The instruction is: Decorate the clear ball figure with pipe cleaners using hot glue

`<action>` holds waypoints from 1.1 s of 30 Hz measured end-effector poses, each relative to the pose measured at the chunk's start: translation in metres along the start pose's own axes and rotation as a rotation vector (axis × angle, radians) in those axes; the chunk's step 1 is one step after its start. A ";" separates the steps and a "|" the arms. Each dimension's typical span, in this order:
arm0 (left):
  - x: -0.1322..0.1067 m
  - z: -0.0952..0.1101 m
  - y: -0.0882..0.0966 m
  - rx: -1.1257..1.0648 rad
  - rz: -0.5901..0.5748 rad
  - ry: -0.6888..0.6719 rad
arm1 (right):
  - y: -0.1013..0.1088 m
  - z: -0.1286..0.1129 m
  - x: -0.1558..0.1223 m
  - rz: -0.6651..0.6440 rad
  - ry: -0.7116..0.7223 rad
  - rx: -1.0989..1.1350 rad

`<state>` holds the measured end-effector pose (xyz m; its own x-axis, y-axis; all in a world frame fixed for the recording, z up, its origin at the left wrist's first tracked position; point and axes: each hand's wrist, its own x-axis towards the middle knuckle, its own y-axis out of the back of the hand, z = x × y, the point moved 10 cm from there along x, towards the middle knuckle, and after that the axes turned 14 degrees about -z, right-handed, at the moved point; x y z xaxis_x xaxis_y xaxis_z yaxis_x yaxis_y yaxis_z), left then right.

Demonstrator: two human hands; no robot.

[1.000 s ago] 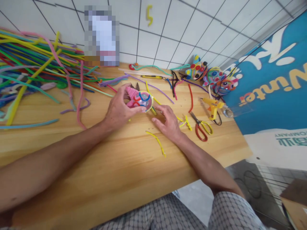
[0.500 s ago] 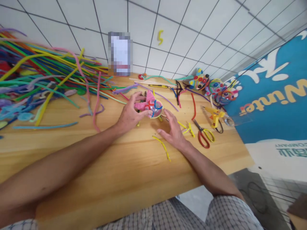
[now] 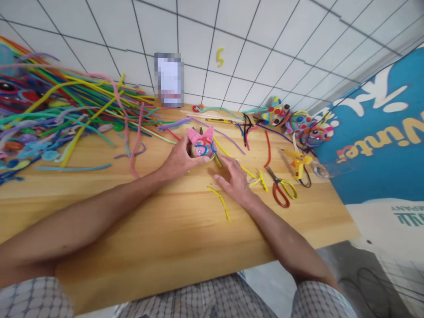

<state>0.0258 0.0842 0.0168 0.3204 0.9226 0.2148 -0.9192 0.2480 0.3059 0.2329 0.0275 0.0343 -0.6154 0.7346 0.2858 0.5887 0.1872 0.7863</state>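
My left hand (image 3: 180,160) is closed around a small round craft piece (image 3: 202,145) with pink ears and red and blue loops, holding it upright on the wooden table (image 3: 159,229). My right hand (image 3: 234,178) lies flat on the table just right of the piece, fingers stretched out and holding nothing. A long yellow pipe cleaner (image 3: 232,161) runs under its fingertips. A short yellow pipe cleaner (image 3: 221,202) lies in front of that hand.
A big heap of coloured pipe cleaners (image 3: 62,110) covers the table's left back. Red-handled scissors (image 3: 280,187) and a yellow glue gun (image 3: 298,162) lie to the right. Finished colourful craft pieces (image 3: 294,120) stand at the back right by a blue banner (image 3: 380,145). A tiled wall rises behind.
The left hand has turned the craft piece so its pink ears point up and set it lower on the table. The right hand stayed flat beside it. The camera view shifted slightly.
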 end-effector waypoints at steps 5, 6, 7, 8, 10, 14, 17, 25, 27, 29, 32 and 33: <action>0.003 0.012 -0.006 -0.052 -0.043 0.013 | 0.017 -0.005 -0.002 0.134 -0.002 0.090; 0.003 0.014 -0.006 -0.069 -0.049 0.010 | 0.020 -0.006 -0.003 0.150 -0.007 0.106; 0.003 0.015 -0.007 -0.077 -0.053 0.011 | 0.022 -0.007 -0.004 0.164 -0.015 0.116; 0.003 0.015 -0.007 -0.074 -0.053 0.016 | 0.024 -0.007 -0.005 0.177 -0.023 0.125; 0.003 0.014 -0.004 -0.040 -0.042 0.026 | 0.027 -0.008 -0.007 0.199 -0.036 0.142; 0.001 0.011 0.000 0.044 -0.021 0.050 | 0.027 -0.004 -0.009 0.201 -0.093 0.179; 0.000 0.009 -0.002 -0.006 -0.021 0.056 | 0.026 0.001 -0.009 0.198 -0.141 0.186; -0.001 0.011 -0.005 -0.035 -0.053 0.018 | 0.020 0.006 -0.007 0.177 -0.149 0.168; 0.000 0.012 -0.005 -0.010 -0.074 0.004 | 0.019 0.005 -0.006 0.177 -0.137 0.170; 0.001 0.012 -0.003 0.034 -0.064 -0.002 | 0.019 0.004 -0.006 0.185 -0.131 0.163; 0.001 0.007 -0.001 0.074 -0.038 0.008 | 0.023 0.005 -0.006 0.214 -0.149 0.142; 0.001 0.005 -0.002 0.073 -0.037 0.011 | 0.024 0.006 -0.006 0.223 -0.155 0.137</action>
<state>0.0290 0.0830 0.0214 0.3513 0.9164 0.1919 -0.8874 0.2605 0.3803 0.2542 0.0317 0.0485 -0.3821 0.8561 0.3479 0.7722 0.0890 0.6291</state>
